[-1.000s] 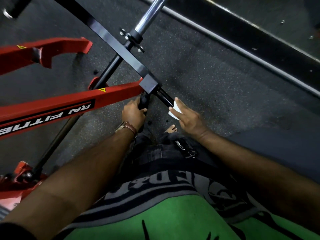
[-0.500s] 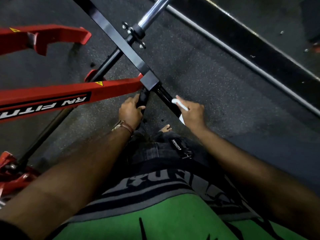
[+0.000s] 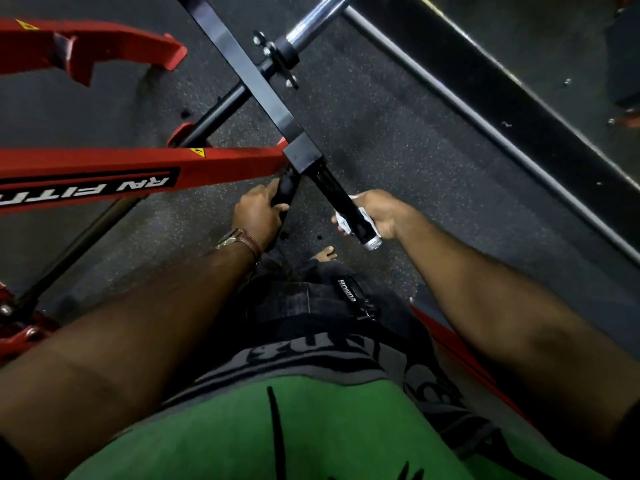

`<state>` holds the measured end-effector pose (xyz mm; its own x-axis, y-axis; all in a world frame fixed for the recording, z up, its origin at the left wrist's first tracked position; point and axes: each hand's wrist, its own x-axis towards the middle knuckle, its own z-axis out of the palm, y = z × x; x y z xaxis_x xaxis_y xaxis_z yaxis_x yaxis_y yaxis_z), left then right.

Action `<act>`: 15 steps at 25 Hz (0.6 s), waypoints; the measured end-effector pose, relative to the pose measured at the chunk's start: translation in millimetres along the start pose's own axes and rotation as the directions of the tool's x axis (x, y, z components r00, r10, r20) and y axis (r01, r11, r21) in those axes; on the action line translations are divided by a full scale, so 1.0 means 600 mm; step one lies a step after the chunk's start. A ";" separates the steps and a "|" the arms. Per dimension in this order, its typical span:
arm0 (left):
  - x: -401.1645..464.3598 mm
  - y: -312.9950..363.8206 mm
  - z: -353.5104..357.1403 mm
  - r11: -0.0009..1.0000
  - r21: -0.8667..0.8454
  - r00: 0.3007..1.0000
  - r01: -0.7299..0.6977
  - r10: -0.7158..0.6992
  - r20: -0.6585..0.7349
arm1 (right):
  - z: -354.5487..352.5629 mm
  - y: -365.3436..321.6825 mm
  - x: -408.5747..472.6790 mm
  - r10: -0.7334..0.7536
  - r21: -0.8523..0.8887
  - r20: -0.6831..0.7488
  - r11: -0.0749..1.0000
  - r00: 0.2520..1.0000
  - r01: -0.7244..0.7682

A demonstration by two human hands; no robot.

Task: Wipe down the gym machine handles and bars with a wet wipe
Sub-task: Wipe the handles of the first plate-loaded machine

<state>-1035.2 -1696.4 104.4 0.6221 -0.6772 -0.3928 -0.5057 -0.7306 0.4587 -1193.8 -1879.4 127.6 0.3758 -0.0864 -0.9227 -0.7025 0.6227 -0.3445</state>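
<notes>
A black round handle juts toward me from the end of a black square bar, ending in a silver cap. My right hand grips the handle's lower part with a white wet wipe wrapped round it; the wipe shows on both sides of the handle. My left hand holds a second, shorter black grip just left of it, below the red frame arm. Much of the wipe is hidden under my fingers.
A chrome sleeve extends up from the black bar's collar. Another red arm lies at upper left. A long dark rail crosses the rubber floor at right. My legs and a bare foot are below the handles.
My right hand has slid down the black handle toward its silver end, closing round it with the wipe. The left hand stays on the short grip. The view has shifted slightly.
</notes>
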 end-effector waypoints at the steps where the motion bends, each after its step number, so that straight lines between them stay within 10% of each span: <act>1: 0.001 0.000 -0.001 1.000 0.004 1.000 -0.007 0.007 -0.001 | 0.001 -0.002 0.000 -0.018 -0.019 0.001 1.000 1.000 0.018; 7: -0.001 0.001 -0.003 1.000 0.001 1.000 -0.011 0.011 -0.010 | 0.035 -0.029 -0.007 -0.256 -0.060 -0.152 0.967 0.955 0.249; 10: 0.000 0.004 -0.007 1.000 0.001 1.000 0.008 -0.008 0.016 | 0.059 0.028 -0.014 -0.711 -0.601 -0.376 0.675 0.595 0.427; 15: -0.002 0.003 -0.010 0.999 -0.032 1.000 0.011 -0.010 0.009 | 0.008 0.145 -0.024 -0.973 -0.900 0.081 0.022 0.217 0.435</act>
<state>-1033.4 -1696.4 110.3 0.6219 -0.6703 -0.4049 -0.4798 -0.7348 0.4795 -1257.7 -1820.5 111.7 0.8138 -0.5618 0.1489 -0.3963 -0.7237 -0.5649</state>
